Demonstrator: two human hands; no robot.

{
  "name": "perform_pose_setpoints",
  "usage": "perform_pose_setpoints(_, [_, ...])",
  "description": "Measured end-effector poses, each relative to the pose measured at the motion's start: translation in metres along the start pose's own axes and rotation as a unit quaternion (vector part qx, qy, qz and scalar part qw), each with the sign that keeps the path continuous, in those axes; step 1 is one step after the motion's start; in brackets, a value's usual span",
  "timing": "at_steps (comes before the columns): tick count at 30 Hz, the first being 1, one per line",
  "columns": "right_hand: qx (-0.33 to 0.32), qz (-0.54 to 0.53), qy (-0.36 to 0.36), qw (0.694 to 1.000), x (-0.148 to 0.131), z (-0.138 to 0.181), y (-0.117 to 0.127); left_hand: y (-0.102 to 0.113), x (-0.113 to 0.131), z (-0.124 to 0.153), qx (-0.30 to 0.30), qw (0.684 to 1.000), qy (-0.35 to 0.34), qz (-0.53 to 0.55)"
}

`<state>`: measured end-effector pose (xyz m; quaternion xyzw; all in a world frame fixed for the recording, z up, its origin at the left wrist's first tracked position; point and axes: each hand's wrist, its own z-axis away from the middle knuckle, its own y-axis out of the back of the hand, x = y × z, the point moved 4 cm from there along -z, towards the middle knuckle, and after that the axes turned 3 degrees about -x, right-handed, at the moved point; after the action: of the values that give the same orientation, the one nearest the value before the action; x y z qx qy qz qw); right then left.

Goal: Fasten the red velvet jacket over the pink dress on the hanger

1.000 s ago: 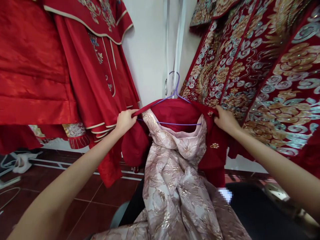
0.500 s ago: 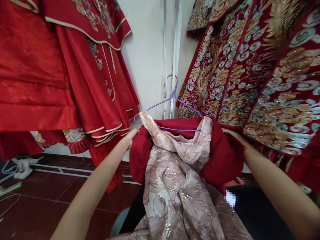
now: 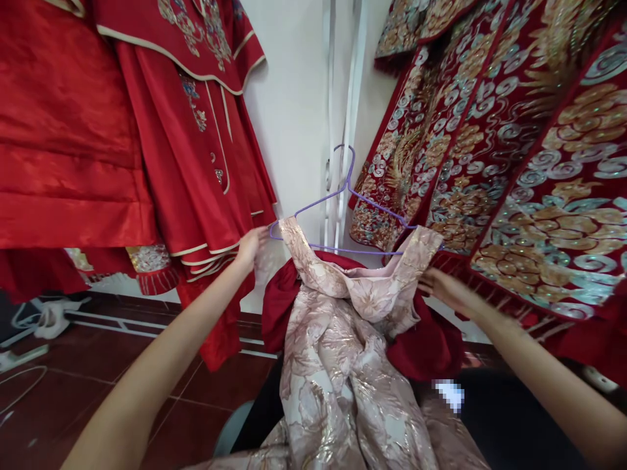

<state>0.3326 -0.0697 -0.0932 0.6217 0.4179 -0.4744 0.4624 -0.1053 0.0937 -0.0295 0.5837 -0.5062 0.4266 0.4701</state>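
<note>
A pale pink and gold brocade dress lies toward me, its wide straps over the ends of a purple clothes hanger. Dark red cloth with puffed sleeves sags behind and beside the bodice. My left hand is at the hanger's left end, fingertips closed together on it beside the strap. My right hand grips the outer edge of the right strap, below the hanger's right end. Some of its fingers are hidden behind the fabric.
Plain red garments hang at the left. Heavily embroidered red garments hang at the right. White metal poles stand against the wall behind the hanger. A low white rack bar runs above the tiled floor.
The red cloth has slipped down from the hanger's ends and hangs lower. My left hand has moved from the red sleeve up to the hanger's end; my right hand has come inward to the strap.
</note>
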Motion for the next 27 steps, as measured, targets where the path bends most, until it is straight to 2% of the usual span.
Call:
perform_pose_setpoints(1, [0.005, -0.024, 0.004, 1.0, -0.014, 0.002, 0.001, 0.0, 0.019, -0.004, 0.009, 0.998, -0.064, -0.023])
perform_pose_setpoints(3, [0.006, -0.062, 0.034, 0.997, -0.042, 0.008, -0.002, -0.011, 0.049, -0.006, -0.011, 0.981, -0.168, -0.094])
perform_pose_setpoints(5, [0.025, -0.088, 0.085, 0.992, -0.065, 0.012, -0.006, -0.03, 0.067, -0.002, -0.05, 0.947, -0.245, -0.203])
perform_pose_setpoints(8, [0.118, -0.056, 0.18, 0.975, -0.088, 0.015, -0.003, -0.056, 0.069, 0.01, -0.097, 0.865, -0.31, -0.382])
perform_pose_setpoints(10, [0.157, 0.031, 0.222, 0.962, -0.098, 0.012, 0.0, -0.062, 0.066, 0.019, -0.085, 0.813, -0.344, -0.462])
perform_pose_setpoints(11, [0.169, 0.078, 0.231, 0.955, -0.1, 0.01, 0.001, -0.061, 0.065, 0.023, -0.07, 0.795, -0.361, -0.483])
perform_pose_setpoints(13, [0.198, 0.153, 0.236, 0.939, -0.103, 0.005, 0.002, -0.054, 0.065, 0.029, -0.049, 0.777, -0.389, -0.492])
perform_pose_setpoints(17, [0.244, 0.202, 0.246, 0.916, -0.099, -0.001, -0.001, -0.035, 0.068, 0.032, -0.048, 0.786, -0.406, -0.464])
perform_pose_setpoints(23, [0.289, 0.126, 0.249, 0.916, -0.087, -0.013, 0.0, -0.016, 0.068, 0.033, 0.017, 0.824, -0.357, -0.439])
perform_pose_setpoints(27, [0.274, 0.088, 0.242, 0.927, -0.084, -0.017, 0.003, -0.019, 0.068, 0.04, -0.019, 0.857, -0.369, -0.358])
